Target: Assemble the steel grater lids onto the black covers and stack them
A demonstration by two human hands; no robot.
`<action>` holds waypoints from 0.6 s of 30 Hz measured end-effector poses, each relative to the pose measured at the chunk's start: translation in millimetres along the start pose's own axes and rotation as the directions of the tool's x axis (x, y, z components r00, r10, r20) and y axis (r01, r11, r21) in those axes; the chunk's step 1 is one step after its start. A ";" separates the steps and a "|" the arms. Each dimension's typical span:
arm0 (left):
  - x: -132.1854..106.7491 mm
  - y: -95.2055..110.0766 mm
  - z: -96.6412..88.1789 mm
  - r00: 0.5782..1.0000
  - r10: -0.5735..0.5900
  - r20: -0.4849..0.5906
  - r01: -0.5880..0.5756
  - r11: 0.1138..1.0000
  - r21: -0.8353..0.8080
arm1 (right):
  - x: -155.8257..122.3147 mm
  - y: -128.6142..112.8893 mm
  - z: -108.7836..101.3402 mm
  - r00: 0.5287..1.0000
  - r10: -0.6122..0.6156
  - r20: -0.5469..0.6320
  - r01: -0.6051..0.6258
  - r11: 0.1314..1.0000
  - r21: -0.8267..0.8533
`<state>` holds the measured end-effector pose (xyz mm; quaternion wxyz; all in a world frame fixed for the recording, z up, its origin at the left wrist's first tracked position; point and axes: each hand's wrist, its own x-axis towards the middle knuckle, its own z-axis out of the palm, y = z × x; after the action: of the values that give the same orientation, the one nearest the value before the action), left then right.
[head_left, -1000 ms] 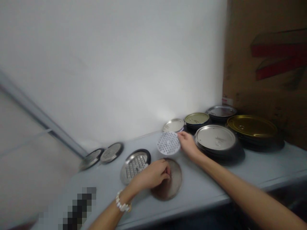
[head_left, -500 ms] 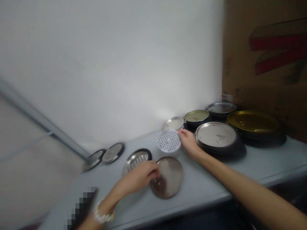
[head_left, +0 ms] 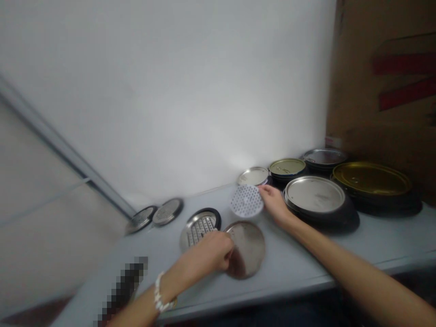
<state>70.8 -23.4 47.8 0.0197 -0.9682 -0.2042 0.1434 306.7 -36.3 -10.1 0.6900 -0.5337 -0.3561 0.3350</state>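
Note:
My left hand (head_left: pixel 211 252) is closed on the left edge of a plain round steel disc (head_left: pixel 248 249) lying on the grey table (head_left: pixel 299 268). Just behind that hand lies a slotted steel disc with a black rim (head_left: pixel 200 223). My right hand (head_left: pixel 276 204) reaches further back and pinches the edge of a white perforated disc (head_left: pixel 246 200), which it holds tilted above the table. A bead bracelet (head_left: pixel 160 296) is on my left wrist.
At the back right lie several lids: a small silver lid (head_left: pixel 254 175), a green-gold lid (head_left: pixel 288 166), a large silver lid on a dark base (head_left: pixel 315 195), a big gold lid (head_left: pixel 371 179). Two perforated discs (head_left: pixel 155 215) lie far left. A cardboard box (head_left: pixel 384 91) stands right.
My left hand slid from the middle of the plain steel disc to its left edge. The right hand and white perforated disc stayed nearly still. The view shifted slightly.

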 end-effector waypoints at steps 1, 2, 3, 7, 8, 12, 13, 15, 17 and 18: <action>1.4 -0.3 2.0 1.000 0.010 -0.011 -0.010 1.000 0.025 | 0.1 -0.2 -0.2 1.000 -0.005 0.001 0.005 1.000 0.000; 1.9 -0.9 2.9 1.000 0.023 -0.021 -0.022 0.999 0.039 | 0.5 -0.5 -0.4 1.000 -0.012 0.004 0.012 1.000 0.002; 1.1 -1.8 2.4 0.999 0.034 -0.037 -0.033 0.999 0.040 | 1.0 -0.9 -0.8 1.000 -0.020 0.011 0.020 1.000 0.004; -17.2 -10.7 -9.7 0.994 -0.050 -0.094 0.048 0.999 -0.017 | 1.0 -5.3 -2.0 0.994 -0.004 0.107 0.012 0.997 -0.077; -25.1 -14.8 -12.1 0.990 -0.106 -0.091 0.104 0.994 -0.027 | -0.3 -7.0 -1.6 0.985 0.020 0.169 0.002 0.992 -0.129; -60.0 -35.3 -1.3 0.964 -0.266 -0.014 0.264 0.962 -0.062 | -10.5 -12.0 6.0 0.896 0.131 0.425 0.024 0.940 -0.340; -67.5 -40.0 6.2 0.958 -0.288 0.015 0.288 0.955 -0.072 | -13.3 -12.2 8.6 0.880 0.144 0.453 0.043 0.925 -0.377; -79.3 -46.9 22.5 0.949 -0.309 0.053 0.313 0.945 -0.094 | -18.0 -11.0 13.0 0.863 0.161 0.478 0.076 0.896 -0.438; -85.8 -49.1 35.0 0.947 -0.314 0.065 0.320 0.939 -0.123 | -20.5 -8.9 14.9 0.848 0.179 0.499 0.105 0.866 -0.488; -87.1 -48.6 38.3 0.947 -0.315 0.065 0.321 0.937 -0.134 | -21.0 -8.0 14.9 0.843 0.179 0.506 0.126 0.850 -0.511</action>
<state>-35.3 -14.6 39.3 -0.0311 -0.9180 -0.3682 0.1438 283.8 -48.3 -2.5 0.3850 -0.5913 -0.6042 0.3703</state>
